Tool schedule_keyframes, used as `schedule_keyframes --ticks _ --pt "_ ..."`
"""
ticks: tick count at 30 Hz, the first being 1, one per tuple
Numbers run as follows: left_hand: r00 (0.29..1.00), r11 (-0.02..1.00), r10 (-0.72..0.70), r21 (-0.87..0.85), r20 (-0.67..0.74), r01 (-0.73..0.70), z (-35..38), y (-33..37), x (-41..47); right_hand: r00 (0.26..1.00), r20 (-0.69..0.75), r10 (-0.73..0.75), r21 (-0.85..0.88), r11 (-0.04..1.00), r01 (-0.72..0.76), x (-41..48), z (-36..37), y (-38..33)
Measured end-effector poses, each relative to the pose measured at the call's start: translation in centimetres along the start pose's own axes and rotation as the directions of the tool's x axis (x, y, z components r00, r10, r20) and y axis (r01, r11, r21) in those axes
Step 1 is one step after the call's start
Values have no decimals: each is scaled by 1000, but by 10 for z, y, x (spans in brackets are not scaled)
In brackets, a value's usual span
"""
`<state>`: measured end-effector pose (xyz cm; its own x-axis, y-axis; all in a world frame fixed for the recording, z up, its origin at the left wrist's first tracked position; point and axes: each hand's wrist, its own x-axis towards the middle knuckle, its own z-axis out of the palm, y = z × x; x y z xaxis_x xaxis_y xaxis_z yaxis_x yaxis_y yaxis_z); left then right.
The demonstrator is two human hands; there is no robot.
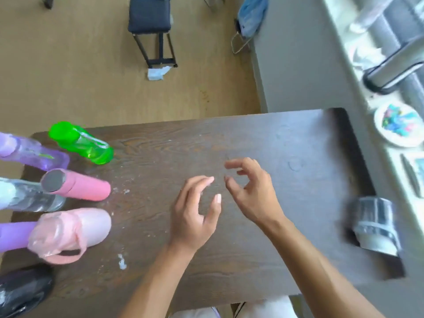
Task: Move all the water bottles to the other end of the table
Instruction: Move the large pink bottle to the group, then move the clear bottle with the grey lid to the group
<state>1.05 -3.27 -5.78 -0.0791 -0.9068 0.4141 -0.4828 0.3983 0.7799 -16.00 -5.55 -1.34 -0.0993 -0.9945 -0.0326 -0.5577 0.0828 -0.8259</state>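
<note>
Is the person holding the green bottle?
No, both hands, left and right, are empty over the table's middle; the green bottle stands apart.

Soft daylight fills the room, brightest along the windowsill (390, 72) far to the right of the right hand (250, 191), where surfaces wash out almost white. The dark table (286, 138) shows a pale sheen beyond the hands, and only faint shadows lie under them. The left hand (195, 214) is fairly sharp. The bottles (75, 191) well to its left smear and lean outward from wide-angle stretch. The silver bottle (376, 226) right of the right hand is blurred.
</note>
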Motion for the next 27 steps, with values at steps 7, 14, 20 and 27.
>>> schedule_keyframes --ticks 7,14,20,27 --pt "859 947 310 -51 406 -318 182 78 16 912 -275 306 -317 867 -386 -54 -176 147" --pt "419 918 184 -3 889 -397 339 133 -16 786 -267 557 -449 650 -613 -100 -249 248" --pt "215 916 4 82 977 -392 414 127 -41 791 -241 563 -201 768 -608 -123 -251 274" --pt "341 898 252 -87 906 -432 414 107 -38 790 -307 531 -86 811 -579 -124 -242 279"
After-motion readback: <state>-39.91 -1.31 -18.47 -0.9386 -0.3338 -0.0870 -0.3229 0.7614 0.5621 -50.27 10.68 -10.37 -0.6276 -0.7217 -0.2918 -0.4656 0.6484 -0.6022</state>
